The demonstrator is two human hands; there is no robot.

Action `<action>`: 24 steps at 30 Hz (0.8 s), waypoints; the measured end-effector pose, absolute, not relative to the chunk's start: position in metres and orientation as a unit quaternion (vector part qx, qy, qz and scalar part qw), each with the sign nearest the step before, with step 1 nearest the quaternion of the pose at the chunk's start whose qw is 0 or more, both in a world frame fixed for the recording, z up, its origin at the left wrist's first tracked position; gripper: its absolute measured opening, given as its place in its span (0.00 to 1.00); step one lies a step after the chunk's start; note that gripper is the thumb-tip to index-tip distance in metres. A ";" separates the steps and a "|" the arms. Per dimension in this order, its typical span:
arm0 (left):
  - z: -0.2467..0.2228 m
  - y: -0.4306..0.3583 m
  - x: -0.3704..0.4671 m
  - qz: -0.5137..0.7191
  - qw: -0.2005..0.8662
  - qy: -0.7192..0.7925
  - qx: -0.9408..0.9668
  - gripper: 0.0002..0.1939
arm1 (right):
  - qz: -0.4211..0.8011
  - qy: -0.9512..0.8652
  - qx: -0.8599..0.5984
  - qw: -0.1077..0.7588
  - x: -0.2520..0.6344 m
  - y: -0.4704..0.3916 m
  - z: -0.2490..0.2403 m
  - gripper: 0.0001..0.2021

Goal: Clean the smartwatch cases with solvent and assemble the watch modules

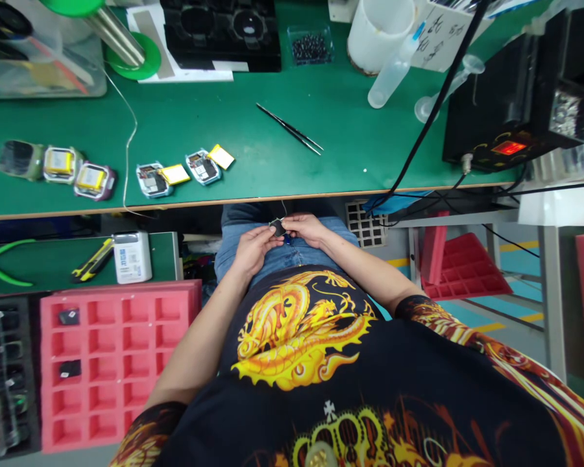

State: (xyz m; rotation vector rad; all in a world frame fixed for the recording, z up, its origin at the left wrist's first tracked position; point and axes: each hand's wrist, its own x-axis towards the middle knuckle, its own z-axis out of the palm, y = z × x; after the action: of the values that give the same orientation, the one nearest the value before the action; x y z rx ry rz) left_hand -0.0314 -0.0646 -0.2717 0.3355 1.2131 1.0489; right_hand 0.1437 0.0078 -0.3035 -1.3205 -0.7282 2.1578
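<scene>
I hold one small dark module (277, 227) in my lap, below the front edge of the green surface (360, 123). My left hand (254, 248) is pinched on its near side and my right hand (305, 227) is closed on its far side, so both hands are clamped on the same part; a small blue piece shows just under it, and I cannot tell what that is. Judging from the layout, the work is partway through: five opened units lie in a row on the surface, three with yellow cells seated (58, 163) at the left and two with yellow cells folded out beside them (185, 170) nearer the middle, and none of these looks closed up. The tweezers (291, 128) lie on the surface, well apart from both hands. Containers: the pink foam tray (121, 363) at my left has many square compartments, and only two of them, both in the leftmost column, hold a dark part (69, 317); the remaining compartments in view are bare. A black tray (4, 383) just beside it holds rows of parts too blurred to identify. A second pink tray (460, 266) rests lower down at my right, and its contents are not discernible. On the far side of the surface, a small clear box (310, 45) holds small dark pieces, and a white cup (379, 32) stands near it; its inside is not visible. A white bottle (132, 257) stands on the lower shelf near the pink foam tray.
</scene>
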 end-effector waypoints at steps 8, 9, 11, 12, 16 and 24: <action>-0.274 -0.065 -0.029 0.477 0.672 0.545 0.155 0.23 | 0.789 -0.268 -0.493 0.251 0.142 0.007 -0.302 0.16; -0.274 -0.065 -0.029 0.481 0.666 0.549 0.155 0.23 | 0.789 -0.265 -0.495 0.249 0.141 0.007 -0.302 0.15; -0.275 -0.065 -0.028 0.489 0.654 0.556 0.154 0.23 | 0.794 -0.242 -0.501 0.246 0.140 0.009 -0.302 0.12; -0.275 -0.065 -0.028 0.492 0.649 0.560 0.152 0.23 | 0.797 -0.219 -0.505 0.246 0.140 0.011 -0.302 0.10; -0.275 -0.065 -0.028 0.495 0.642 0.568 0.142 0.24 | 0.804 -0.135 -0.519 0.257 0.143 0.020 -0.304 0.09; -0.274 -0.065 -0.029 0.493 0.650 0.561 0.141 0.25 | 0.808 -0.104 -0.521 0.254 0.144 0.029 -0.302 0.14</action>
State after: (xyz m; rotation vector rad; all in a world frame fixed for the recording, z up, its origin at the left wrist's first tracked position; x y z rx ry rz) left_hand -0.0292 -0.0648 -0.2742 0.3200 1.2756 1.1192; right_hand 0.1442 0.0288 -0.3023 -1.4166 -0.2823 2.1962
